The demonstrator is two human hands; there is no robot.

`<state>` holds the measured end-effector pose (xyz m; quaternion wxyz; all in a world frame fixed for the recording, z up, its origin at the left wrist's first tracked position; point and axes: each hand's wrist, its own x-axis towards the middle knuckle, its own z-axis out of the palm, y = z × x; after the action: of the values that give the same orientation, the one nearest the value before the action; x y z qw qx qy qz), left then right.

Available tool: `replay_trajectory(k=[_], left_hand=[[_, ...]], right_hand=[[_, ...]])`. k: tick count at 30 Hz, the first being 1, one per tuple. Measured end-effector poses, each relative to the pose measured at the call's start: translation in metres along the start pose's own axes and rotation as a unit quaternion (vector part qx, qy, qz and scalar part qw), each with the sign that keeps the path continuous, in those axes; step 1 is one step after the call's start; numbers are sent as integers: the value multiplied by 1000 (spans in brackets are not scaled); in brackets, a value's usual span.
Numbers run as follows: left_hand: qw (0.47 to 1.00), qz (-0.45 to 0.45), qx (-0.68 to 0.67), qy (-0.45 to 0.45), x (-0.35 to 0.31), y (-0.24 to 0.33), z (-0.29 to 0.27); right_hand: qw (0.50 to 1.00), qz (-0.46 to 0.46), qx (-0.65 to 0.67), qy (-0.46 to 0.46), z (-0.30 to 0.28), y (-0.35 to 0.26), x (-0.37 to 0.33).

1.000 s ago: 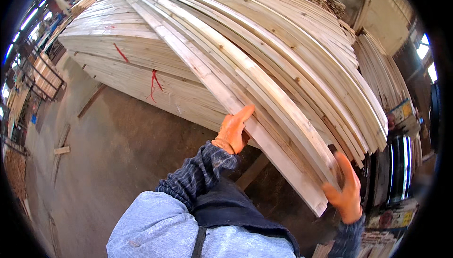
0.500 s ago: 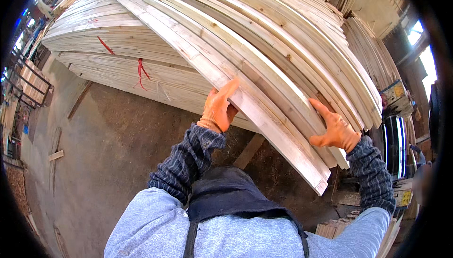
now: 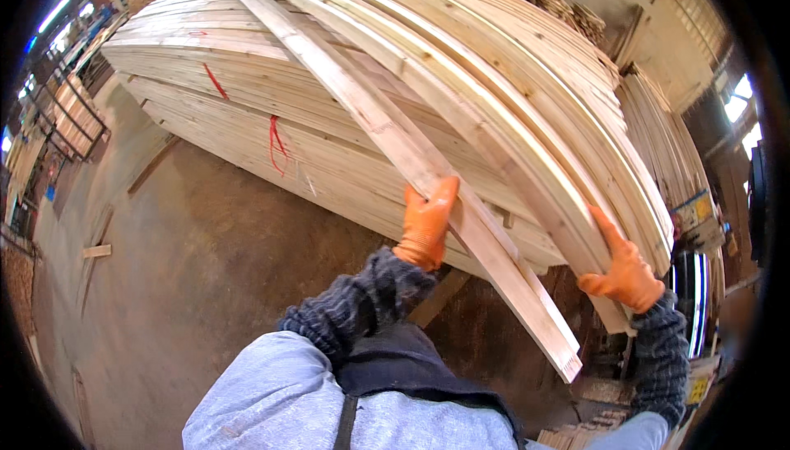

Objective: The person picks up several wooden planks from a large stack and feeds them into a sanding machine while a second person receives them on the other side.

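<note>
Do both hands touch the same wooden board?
No: the orange-gloved left hand is on a long pale wooden board; the orange-gloved right hand is on another board, across a gap.

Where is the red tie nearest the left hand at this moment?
In the head view, the red tie is left of centre, against the near side of the lumber stack, up and to the left of the left hand.

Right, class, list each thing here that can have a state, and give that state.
Left hand: gripping the outermost board.
Right hand: fingers spread, against the stacked boards.
Outermost board: angled away from the stacked boards, near end jutting over the floor.
Stacked boards: piled lengthwise.
Lower red tie: ends hanging loose.
Wood scrap: lying on the floor.
Ceiling lights: lit.
</note>
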<state>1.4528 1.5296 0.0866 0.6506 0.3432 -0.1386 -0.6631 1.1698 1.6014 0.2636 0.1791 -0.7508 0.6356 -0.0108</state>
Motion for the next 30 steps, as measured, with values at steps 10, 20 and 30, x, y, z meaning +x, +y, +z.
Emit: replay_trajectory(k=[10,20,30], left_hand=[[779,-173,424,-428,48,49,11],[990,80,47,-109,71,85,-2],[989,0,-44,-140,20,81,-25]], right_hand=[[997,-67,-25,-3,-34,-50,-33],[990,-51,106,-76,30,-59,-33],[913,37,328,-241,24,-43,-19]])
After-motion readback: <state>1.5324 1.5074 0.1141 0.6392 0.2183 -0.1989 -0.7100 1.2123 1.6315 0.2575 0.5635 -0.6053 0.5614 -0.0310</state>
